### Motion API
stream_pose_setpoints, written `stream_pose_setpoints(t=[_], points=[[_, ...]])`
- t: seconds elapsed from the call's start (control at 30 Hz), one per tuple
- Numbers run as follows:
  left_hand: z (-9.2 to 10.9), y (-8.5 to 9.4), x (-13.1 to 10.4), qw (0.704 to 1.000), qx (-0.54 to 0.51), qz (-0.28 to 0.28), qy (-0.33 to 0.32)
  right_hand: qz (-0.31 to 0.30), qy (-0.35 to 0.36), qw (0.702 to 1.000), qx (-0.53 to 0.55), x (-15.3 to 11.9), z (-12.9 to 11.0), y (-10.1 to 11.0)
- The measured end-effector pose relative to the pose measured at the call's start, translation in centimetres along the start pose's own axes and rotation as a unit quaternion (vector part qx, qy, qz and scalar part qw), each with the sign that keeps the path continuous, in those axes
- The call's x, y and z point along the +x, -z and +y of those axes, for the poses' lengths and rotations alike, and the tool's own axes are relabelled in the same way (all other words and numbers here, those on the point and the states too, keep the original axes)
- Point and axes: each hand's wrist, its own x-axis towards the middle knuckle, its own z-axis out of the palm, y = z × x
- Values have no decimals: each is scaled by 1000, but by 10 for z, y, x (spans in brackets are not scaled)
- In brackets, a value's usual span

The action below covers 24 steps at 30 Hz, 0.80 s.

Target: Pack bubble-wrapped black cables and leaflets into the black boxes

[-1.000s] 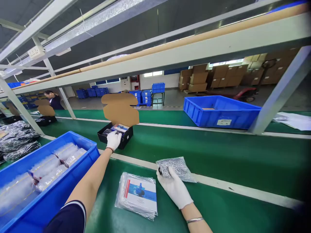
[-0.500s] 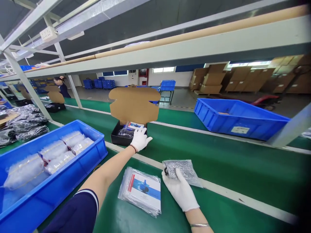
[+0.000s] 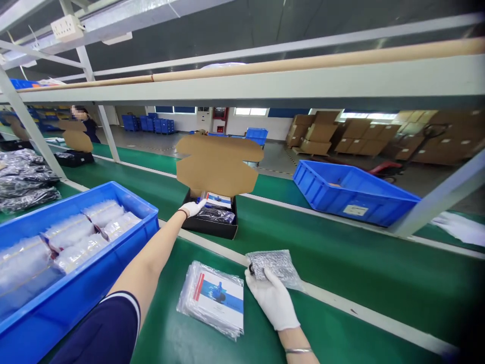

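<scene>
My left hand [image 3: 194,208], in a white glove, reaches over the left wall of an open black box [image 3: 212,229]. Its fingers are stretched out to the left end of a booklet [image 3: 219,200] inside; a dark plastic-wrapped item [image 3: 217,216] lies in front of that booklet. The box's brown cardboard lid [image 3: 217,164] stands upright. At lower right, my white-gloved right hand [image 3: 271,296] grips a bubble-wrap packet [image 3: 275,265] with a small black part showing at its left end. A stack of bagged booklets [image 3: 215,298] lies between my arms.
A blue bin [image 3: 149,227] of clear-bagged items stands at left, with black-bagged items [image 3: 26,179] behind it. Another blue bin [image 3: 356,194] sits back right beside a slanted post [image 3: 435,197]. A shelf beam [image 3: 242,86] crosses above. A person [image 3: 89,126] is far left.
My left hand has moved from the box's right side to its left side. The box has shifted right and turned slightly. My right hand still holds the packet; the view has shifted.
</scene>
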Motion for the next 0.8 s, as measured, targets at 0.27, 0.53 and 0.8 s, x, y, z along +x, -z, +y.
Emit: stream_pose_setpoints(t=[0.27,0.53,0.8], points=[[28,-43,-52,995,18,99,-7,-7,163,953,-254,2,11,-22],[58,-73,-58,987,27,159,11,19,297,496,-816,69,-2,-224],[77,-83,-55,989,1,150,-13,89,173,343,-919,162,26,-258]])
